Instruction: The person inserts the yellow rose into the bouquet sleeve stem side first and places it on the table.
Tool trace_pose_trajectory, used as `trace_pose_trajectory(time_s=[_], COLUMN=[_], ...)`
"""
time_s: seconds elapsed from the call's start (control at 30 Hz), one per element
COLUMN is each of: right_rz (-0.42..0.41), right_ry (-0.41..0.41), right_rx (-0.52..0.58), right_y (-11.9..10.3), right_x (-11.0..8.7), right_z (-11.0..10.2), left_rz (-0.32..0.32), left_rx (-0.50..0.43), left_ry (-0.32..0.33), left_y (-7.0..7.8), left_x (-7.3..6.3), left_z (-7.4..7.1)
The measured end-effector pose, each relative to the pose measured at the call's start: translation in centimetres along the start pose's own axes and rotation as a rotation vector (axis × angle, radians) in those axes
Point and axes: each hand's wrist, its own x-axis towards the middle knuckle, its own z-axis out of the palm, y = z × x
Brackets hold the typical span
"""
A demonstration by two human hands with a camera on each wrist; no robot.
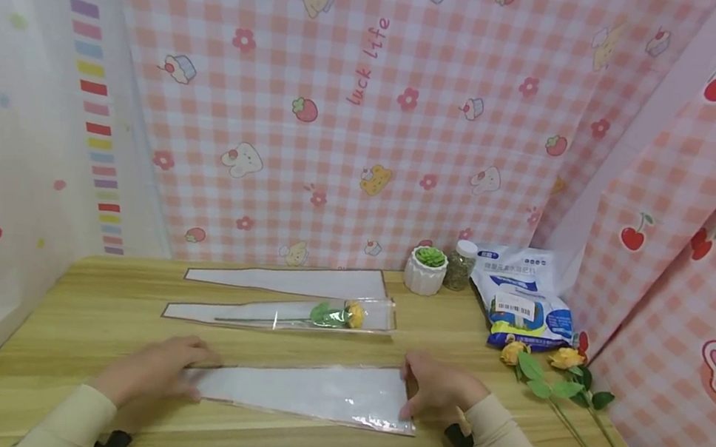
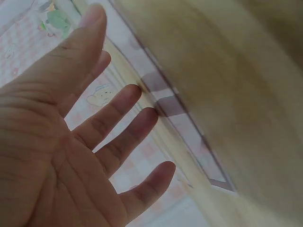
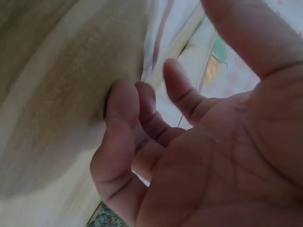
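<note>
A clear flower sleeve with a white back and brown edging [image 1: 311,389] lies flat near the front of the wooden table. My left hand [image 1: 159,367] is at its narrow left end, fingers spread and fairly straight in the left wrist view. At the wide right end is my right hand [image 1: 442,384], thumb and fingers around the corner area. The right wrist view shows those fingers loosely bent, thumb apart, with no thing gripped between them. Behind lies a second sleeve [image 1: 206,311] containing a yellow rose [image 1: 355,315] with green leaves and a stem.
A third sleeve [image 1: 297,280] lies along the back edge. Two yellow roses [image 1: 514,352] with long stems rest at the right. Behind them are a blue-and-white bag [image 1: 523,296], a lidded jar [image 1: 460,266] and a potted succulent [image 1: 425,270]. Checked curtains border the table.
</note>
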Motion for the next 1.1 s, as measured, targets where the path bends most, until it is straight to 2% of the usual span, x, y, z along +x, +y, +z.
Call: trace_pose_trajectory(time_s=[0.2,0.33,0.5,0.6,0.67,0.73,0.9,1.0,1.1], right_rz=[0.082,0.112,0.081,0.031,-0.009,-0.029,-0.046,-0.056,-0.070], right_ry=[0.006,0.031,0.085,0.156,0.206,0.239,0.224,0.212,0.220], right_rx=[-0.115,-0.122,-0.058,-0.023,0.036,0.144,0.478,0.566,0.588], right_y=[-0.2,-0.4,-0.2,0.1,0.3,0.4,0.4,0.5,0.6], right_x=[0.5,0.6,0.6,0.7,0.8,0.8,0.7,0.6,0.5], right_z=[0.9,1.1,1.2,1.2,1.0,0.8,0.1,-0.1,-0.3], left_rz=[0.020,0.017,0.014,0.024,0.027,0.021,0.003,-0.001,0.003], left_rx=[0.010,0.033,0.050,0.065,0.069,0.064,0.042,0.033,0.033], left_ry=[0.012,0.018,0.014,0.020,0.025,0.028,0.028,0.022,0.017], left_y=[-0.1,0.0,0.2,0.3,0.4,0.4,0.2,0.1,-0.1], left_x=[-0.3,-0.3,-0.2,-0.2,-0.2,-0.3,-0.5,-0.4,-0.4], left_z=[0.5,0.7,0.6,0.5,0.5,0.5,0.4,0.3,0.3])
